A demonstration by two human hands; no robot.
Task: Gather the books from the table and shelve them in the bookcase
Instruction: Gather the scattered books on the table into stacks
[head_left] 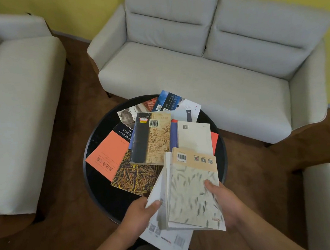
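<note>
Both hands are clamped on books at the near edge of the round table (98, 187). The right hand (223, 200) grips the fish book (191, 196) with its thumb on the cover, and the left hand (140, 211) pinches the white book (167, 238) that fans out beneath it. The loose books lie just beyond the hands, overlapping on the tabletop. The wheat book (138, 176) is nearest and sits on the left hand's side, touching the held pair's far-left edge. The map book (151, 141) lies on top of it with its long axis running near to far. The cream book (194, 136) sits far of the right hand, partly under the fish book. The next pick probably falls to the left hand, once the right takes both held books. No bookcase is in view.
</note>
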